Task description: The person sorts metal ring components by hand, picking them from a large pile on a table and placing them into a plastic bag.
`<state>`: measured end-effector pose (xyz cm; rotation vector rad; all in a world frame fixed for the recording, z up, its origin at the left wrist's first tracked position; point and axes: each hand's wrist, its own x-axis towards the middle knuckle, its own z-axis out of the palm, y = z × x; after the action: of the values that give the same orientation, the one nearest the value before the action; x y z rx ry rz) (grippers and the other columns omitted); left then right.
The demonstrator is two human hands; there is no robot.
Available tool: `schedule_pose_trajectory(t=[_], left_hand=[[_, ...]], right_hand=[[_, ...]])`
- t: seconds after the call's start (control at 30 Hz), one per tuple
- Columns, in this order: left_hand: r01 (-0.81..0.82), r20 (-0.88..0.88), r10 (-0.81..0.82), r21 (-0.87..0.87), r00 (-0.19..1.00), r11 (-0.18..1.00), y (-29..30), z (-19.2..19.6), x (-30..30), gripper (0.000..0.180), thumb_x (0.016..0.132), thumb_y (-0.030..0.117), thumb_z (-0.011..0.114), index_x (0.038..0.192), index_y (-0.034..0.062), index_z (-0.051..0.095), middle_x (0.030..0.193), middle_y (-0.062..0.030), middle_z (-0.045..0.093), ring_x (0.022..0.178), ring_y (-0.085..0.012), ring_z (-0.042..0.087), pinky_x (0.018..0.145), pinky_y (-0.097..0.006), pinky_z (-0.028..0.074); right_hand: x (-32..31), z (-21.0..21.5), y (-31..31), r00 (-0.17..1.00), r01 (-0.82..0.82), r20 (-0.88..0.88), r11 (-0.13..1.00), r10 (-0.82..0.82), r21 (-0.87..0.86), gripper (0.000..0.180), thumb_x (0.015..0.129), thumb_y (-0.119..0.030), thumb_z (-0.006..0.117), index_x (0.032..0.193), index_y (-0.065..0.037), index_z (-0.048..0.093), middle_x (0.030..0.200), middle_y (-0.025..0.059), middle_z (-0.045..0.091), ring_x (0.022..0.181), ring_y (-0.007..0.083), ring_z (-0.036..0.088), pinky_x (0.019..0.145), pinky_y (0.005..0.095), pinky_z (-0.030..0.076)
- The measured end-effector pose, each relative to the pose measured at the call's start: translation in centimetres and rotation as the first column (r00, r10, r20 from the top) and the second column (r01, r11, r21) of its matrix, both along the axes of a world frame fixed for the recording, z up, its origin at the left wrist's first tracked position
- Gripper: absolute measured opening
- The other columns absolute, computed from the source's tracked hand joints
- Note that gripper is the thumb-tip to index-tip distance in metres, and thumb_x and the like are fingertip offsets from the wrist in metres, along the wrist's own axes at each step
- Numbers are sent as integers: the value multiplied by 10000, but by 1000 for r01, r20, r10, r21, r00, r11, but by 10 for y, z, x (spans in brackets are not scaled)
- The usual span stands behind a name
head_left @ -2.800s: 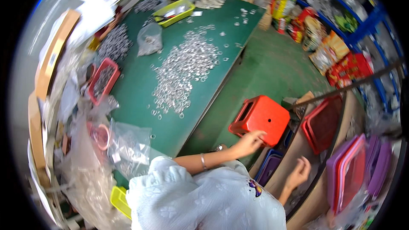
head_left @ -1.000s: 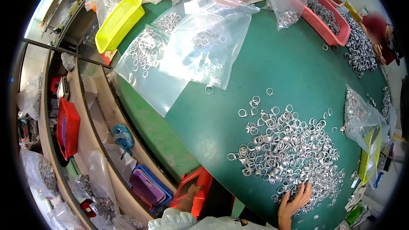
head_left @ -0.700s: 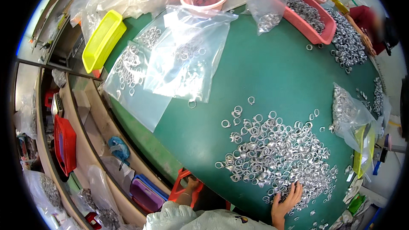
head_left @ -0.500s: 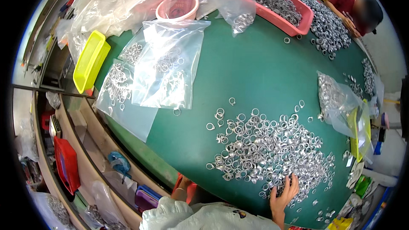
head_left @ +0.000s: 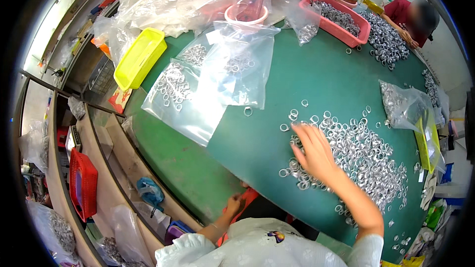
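My right hand is spread over the left side of a wide heap of silvery metal rings, fingers stretched toward a few loose rings. Nothing is seen held in it. Below the table's front edge, my left hand is down beside a red object, which is partly hidden by the table and my clothes. The fingers of that hand are too small to make out. Left of the heap lie clear plastic bags with more rings in them.
A yellow-green basket stands at the table's left edge. Toward the back are a pink bowl and a pink tray of rings. Another person sits far right by a second heap. A ring-filled bag lies right.
My right hand has moved left and away from me, from the heap's near edge to its left side. The view has swung left, showing more of my left forearm.
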<state>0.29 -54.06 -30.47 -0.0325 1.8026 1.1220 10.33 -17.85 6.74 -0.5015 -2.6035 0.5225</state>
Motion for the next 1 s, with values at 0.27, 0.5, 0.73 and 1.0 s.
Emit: schedule_pose_trajectory(t=[0.27,0.5,0.73,1.0], left_hand=[[348,-827,276,476,489,808,137,287,-51,303,752,-41,566,1049,3,529,951,-131,517,825,-219,511,751,-302,425],[536,-957,20,179,289,825,245,314,-119,502,732,34,640,1187,5,428,1062,-172,492,994,-319,472,851,-387,392],[533,-942,87,257,324,806,288,315,-123,564,679,10,694,1158,27,396,1076,-155,471,901,-283,507,787,-356,414],[569,-965,148,248,218,784,282,326,-116,542,711,7,644,1199,21,407,1158,-154,427,1030,-306,450,872,-398,374]], right_hand=[[-145,-43,42,988,124,43,926,-149,356,101,761,-103,579,793,-12,549,831,111,529,860,282,536,745,368,423],[-152,24,54,930,297,-213,954,-301,-53,181,790,-133,568,736,32,618,719,193,572,651,358,576,599,412,460],[-141,65,82,808,391,-197,755,-555,-526,245,816,-154,566,721,64,627,544,114,571,451,190,581,434,304,468],[-89,100,123,697,324,-417,775,-583,-542,274,877,-195,516,762,29,625,503,46,526,411,103,516,368,225,415]])
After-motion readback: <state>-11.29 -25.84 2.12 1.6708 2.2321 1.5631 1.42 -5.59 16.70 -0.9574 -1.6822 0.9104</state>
